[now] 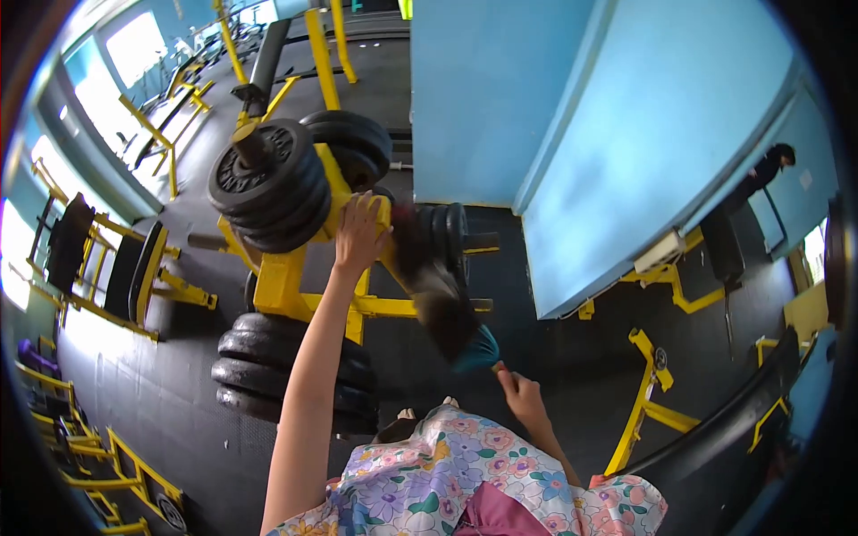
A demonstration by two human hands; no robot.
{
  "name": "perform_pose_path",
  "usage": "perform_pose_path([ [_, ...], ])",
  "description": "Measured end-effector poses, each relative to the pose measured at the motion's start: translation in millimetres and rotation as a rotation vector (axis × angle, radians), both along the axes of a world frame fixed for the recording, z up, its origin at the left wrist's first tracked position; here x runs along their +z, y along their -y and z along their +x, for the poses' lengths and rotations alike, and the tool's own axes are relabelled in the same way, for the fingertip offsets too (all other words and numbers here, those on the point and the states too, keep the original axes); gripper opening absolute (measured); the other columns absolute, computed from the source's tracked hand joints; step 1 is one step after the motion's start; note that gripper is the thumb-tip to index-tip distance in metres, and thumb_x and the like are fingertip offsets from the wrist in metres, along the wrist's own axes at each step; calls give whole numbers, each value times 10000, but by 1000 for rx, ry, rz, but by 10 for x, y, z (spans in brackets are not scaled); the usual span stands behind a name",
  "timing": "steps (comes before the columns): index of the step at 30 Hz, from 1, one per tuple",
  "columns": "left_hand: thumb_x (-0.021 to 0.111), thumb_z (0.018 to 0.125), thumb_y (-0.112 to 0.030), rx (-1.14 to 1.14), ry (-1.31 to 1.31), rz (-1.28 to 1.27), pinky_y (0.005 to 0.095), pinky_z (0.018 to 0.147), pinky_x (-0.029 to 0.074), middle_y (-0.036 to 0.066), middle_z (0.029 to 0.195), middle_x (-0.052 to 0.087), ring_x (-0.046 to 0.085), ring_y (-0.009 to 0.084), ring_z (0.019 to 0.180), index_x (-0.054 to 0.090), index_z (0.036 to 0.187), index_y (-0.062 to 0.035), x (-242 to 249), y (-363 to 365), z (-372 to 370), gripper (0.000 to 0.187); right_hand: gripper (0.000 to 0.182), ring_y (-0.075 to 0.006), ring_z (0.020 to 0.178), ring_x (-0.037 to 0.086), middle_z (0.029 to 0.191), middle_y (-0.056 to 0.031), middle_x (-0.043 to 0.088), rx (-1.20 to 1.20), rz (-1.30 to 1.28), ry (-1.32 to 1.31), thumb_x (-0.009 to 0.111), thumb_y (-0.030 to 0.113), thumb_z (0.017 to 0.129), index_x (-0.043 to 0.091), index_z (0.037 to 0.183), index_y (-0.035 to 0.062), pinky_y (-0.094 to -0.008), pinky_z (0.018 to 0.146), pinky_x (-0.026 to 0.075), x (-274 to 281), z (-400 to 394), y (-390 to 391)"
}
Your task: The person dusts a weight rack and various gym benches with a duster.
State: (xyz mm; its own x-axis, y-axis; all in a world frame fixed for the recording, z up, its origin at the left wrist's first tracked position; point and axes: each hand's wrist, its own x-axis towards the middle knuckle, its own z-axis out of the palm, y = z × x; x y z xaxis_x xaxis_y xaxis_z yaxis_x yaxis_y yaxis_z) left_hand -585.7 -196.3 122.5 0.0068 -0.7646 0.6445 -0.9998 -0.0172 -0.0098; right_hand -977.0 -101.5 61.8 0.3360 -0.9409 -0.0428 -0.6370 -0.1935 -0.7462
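Note:
My right hand (527,400) is closed round the thin handle of a feather duster (447,313). The duster has a teal collar and dark feathers, smeared by motion, that reach up across the right side of a yellow weight-plate rack (284,284). At the top of that rack, my left hand (360,230) lies on the yellow frame with its fingers stretched out. Just left of this hand, black weight plates (268,183) sit stacked on a peg. More plates (454,237) hang on the right side, partly behind the feathers, and a further stack (295,366) is low on the left.
A blue wall (643,170) juts out beyond the rack on the right. Yellow-framed gym benches (147,277) stand on the black floor (192,384) at left. At right are another yellow frame (645,402) and, farther off, a person in dark clothes (760,174).

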Motion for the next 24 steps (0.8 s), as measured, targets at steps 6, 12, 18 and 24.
perform_pose_path([
  [6,541,802,-247,203,-151,-46,431,1001,208,170,1268,362,302,306,1206,386,1215,-31,-330,338,-341,491,423,-389,613,551,586,-195,541,-111,-104,-87,497,415,840,524,702,16,-410,495,418,367,-443,558],
  [12,481,856,-194,234,-638,-530,432,945,283,221,1198,369,365,381,1110,335,1242,3,-1290,123,-1178,457,349,-279,413,542,489,-102,539,269,-562,-480,541,437,795,485,670,116,-362,379,429,391,-947,1052],
  [18,488,875,-241,384,-1032,-348,410,878,335,207,1129,402,409,345,1054,355,1232,8,-1600,173,-1322,455,350,-256,426,556,461,-81,524,333,-693,-506,545,428,795,525,670,101,-335,388,427,597,-1043,1588],
  [24,423,878,-252,354,-1408,-761,292,811,383,90,948,530,507,195,868,476,1138,-31,-1974,313,-897,345,352,-289,429,547,463,-90,523,284,-631,-299,541,413,805,538,675,86,-360,399,433,391,-1121,1923],
])
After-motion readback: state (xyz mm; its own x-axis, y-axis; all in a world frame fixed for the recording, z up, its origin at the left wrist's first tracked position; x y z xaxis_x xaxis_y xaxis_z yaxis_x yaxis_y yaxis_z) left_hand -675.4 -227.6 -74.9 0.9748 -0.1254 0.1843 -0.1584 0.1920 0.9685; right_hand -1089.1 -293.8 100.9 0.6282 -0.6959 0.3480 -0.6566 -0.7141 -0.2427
